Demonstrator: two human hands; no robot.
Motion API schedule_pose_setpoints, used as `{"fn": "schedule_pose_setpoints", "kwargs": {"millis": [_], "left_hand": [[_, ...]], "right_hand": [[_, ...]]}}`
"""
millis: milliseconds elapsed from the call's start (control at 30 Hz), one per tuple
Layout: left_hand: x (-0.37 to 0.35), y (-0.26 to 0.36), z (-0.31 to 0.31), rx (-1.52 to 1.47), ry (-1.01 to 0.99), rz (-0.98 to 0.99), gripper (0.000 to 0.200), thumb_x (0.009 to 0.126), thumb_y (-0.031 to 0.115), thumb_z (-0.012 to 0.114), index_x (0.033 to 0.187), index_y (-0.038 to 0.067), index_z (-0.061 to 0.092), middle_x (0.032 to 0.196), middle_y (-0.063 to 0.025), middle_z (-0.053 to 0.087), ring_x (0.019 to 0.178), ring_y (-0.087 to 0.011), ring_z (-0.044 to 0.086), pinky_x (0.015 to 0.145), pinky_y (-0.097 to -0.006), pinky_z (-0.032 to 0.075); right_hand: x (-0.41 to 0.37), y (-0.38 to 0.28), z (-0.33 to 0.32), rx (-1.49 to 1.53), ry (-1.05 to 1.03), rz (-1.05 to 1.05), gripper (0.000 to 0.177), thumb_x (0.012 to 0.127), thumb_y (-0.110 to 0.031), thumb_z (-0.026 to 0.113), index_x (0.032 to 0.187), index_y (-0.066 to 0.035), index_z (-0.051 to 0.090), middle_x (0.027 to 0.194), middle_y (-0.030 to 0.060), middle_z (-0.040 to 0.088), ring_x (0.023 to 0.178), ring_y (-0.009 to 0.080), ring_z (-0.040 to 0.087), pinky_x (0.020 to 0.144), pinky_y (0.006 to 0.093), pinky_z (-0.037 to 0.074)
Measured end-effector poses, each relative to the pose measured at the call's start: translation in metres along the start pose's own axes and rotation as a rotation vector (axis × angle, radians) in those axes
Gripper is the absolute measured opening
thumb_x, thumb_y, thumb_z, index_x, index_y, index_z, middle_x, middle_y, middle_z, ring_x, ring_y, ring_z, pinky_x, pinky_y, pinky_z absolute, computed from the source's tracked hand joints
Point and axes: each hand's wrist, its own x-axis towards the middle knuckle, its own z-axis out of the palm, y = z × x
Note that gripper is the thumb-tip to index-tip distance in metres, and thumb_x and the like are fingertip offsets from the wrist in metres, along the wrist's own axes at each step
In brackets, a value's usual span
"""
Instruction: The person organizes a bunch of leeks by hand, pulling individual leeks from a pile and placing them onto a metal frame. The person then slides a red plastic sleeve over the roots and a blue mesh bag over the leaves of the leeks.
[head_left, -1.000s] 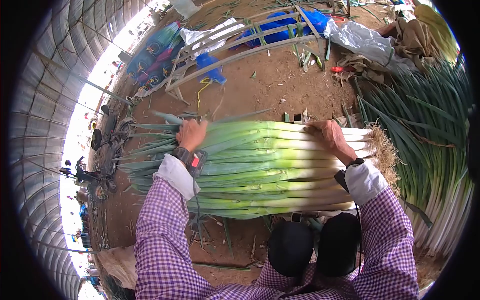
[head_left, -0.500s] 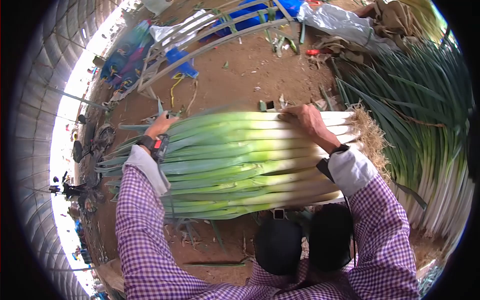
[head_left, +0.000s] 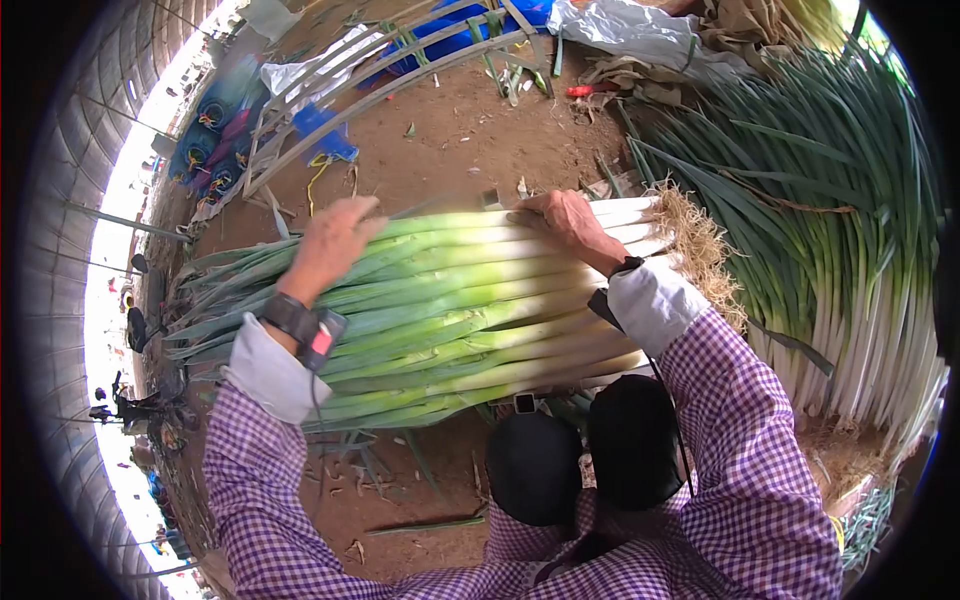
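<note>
A wide layer of leeks (head_left: 450, 300) lies side by side in front of me, green leaves to the left and white stalks with shaggy roots (head_left: 690, 235) to the right. My left hand (head_left: 335, 245) is over the leaves near the far edge, its fingers loosely apart and a little smeared by motion. On the white stalks, my right hand (head_left: 572, 225) curls its fingers over the farthest leeks, the fingertips hidden behind them. Both wrists carry dark straps, and a small device (head_left: 325, 335) sits on the left one.
A large heap of leeks (head_left: 800, 220) stands to the right. At the back are a curved slatted frame (head_left: 400, 75), blue plastic (head_left: 325, 130) and pale sheeting (head_left: 640, 35). My dark-covered knees (head_left: 535, 470) are close to the near edge. Leaf scraps litter the soil.
My left hand has come up off the far edge of the leaves and moved inward over them. The right hand stays at the far stalks. The whole view has shifted slightly.
</note>
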Motion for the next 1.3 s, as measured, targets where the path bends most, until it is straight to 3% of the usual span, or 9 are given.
{"fn": "schedule_pose_setpoints", "kwargs": {"millis": [133,367,567,667,700,800,833,1000,1300], "left_hand": [[-0.010,0.041,0.012,-0.113,-0.054,-0.162,0.042,0.100,0.039,0.060,0.122,0.005,0.071,0.122,-0.0185,0.072,0.113,-0.0396,0.066,0.095,-0.0470,0.051],[-0.008,0.042,0.015,-0.058,-0.107,-0.253,0.042,0.102,0.045,0.056,0.110,0.008,0.075,0.106,-0.0211,0.074,0.100,-0.0435,0.068,0.091,-0.0506,0.051],[-0.004,0.023,0.036,-0.117,-0.047,-0.174,0.042,0.103,0.044,0.053,0.111,0.008,0.073,0.108,-0.0188,0.073,0.103,-0.0428,0.067,0.091,-0.0516,0.050],[-0.003,0.021,0.038,-0.043,-0.051,-0.127,0.040,0.105,0.042,0.051,0.112,0.009,0.073,0.109,-0.0167,0.073,0.104,-0.0410,0.067,0.092,-0.0517,0.048],[-0.004,0.020,0.041,-0.022,-0.017,-0.108,0.039,0.105,0.041,0.049,0.111,0.010,0.072,0.108,-0.0144,0.073,0.105,-0.0386,0.066,0.094,-0.0516,0.046],[-0.003,0.019,0.044,-0.013,0.002,-0.101,0.040,0.106,0.042,0.047,0.110,0.010,0.071,0.109,-0.0129,0.073,0.107,-0.0368,0.066,0.096,-0.0512,0.045],[-0.004,0.022,0.041,0.000,-0.008,-0.092,0.040,0.106,0.041,0.045,0.110,0.010,0.070,0.109,-0.0127,0.072,0.107,-0.0371,0.066,0.095,-0.0516,0.045],[-0.004,0.025,0.041,0.021,0.008,-0.079,0.039,0.107,0.038,0.045,0.109,0.009,0.070,0.110,-0.0135,0.072,0.108,-0.0359,0.066,0.094,-0.0517,0.046],[0.003,0.014,0.043,-0.019,-0.008,-0.055,0.042,0.104,0.040,0.052,0.125,0.007,0.069,0.121,-0.0131,0.071,0.117,-0.0344,0.064,0.102,-0.0501,0.044]], "right_hand": [[-0.001,-0.004,-0.003,-0.045,0.006,-0.009,0.024,0.095,-0.028,0.066,0.105,-0.011,0.080,0.089,0.0207,0.074,0.081,0.0403,0.072,0.077,0.0485,0.056],[0.006,0.003,0.001,-0.064,-0.041,0.024,0.024,0.094,-0.031,0.067,0.105,-0.014,0.081,0.091,0.0198,0.075,0.083,0.0401,0.072,0.077,0.0488,0.057],[0.009,0.012,0.010,-0.085,-0.093,0.100,0.026,0.096,-0.035,0.065,0.106,-0.017,0.081,0.097,0.0179,0.076,0.091,0.0394,0.072,0.083,0.0491,0.055],[0.004,0.011,0.005,-0.040,-0.074,0.006,0.027,0.095,-0.036,0.066,0.107,-0.016,0.080,0.094,0.0189,0.075,0.087,0.0405,0.072,0.080,0.0486,0.056],[0.003,0.013,0.001,-0.080,-0.148,0.006,0.036,0.097,-0.039,0.065,0.119,-0.012,0.075,0.110,0.0188,0.075,0.105,0.0380,0.070,0.092,0.0474,0.054],[-0.035,0.018,-0.007,-0.250,0.113,-0.252,0.047,0.098,-0.039,0.065,0.133,-0.009,0.066,0.137,0.0165,0.064,0.132,0.0353,0.055,0.108,0.0492,0.045],[-0.056,0.008,-0.020,-0.266,-0.009,-0.169,0.058,0.097,-0.041,0.066,0.143,-0.007,0.055,0.154,0.0152,0.047,0.148,0.0359,0.036,0.117,0.0534,0.034],[-0.151,-0.008,-0.028,-0.361,0.033,-0.027,0.070,0.098,-0.042,0.064,0.157,-0.010,0.041,0.162,0.0202,0.036,0.153,0.0420,0.028,0.124,0.0582,0.022],[-0.158,-0.013,-0.012,-0.548,0.069,0.032,0.067,0.105,-0.051,0.046,0.162,-0.018,0.034,0.168,0.0120,0.029,0.158,0.0309,0.021,0.129,0.0514,0.014]]}}
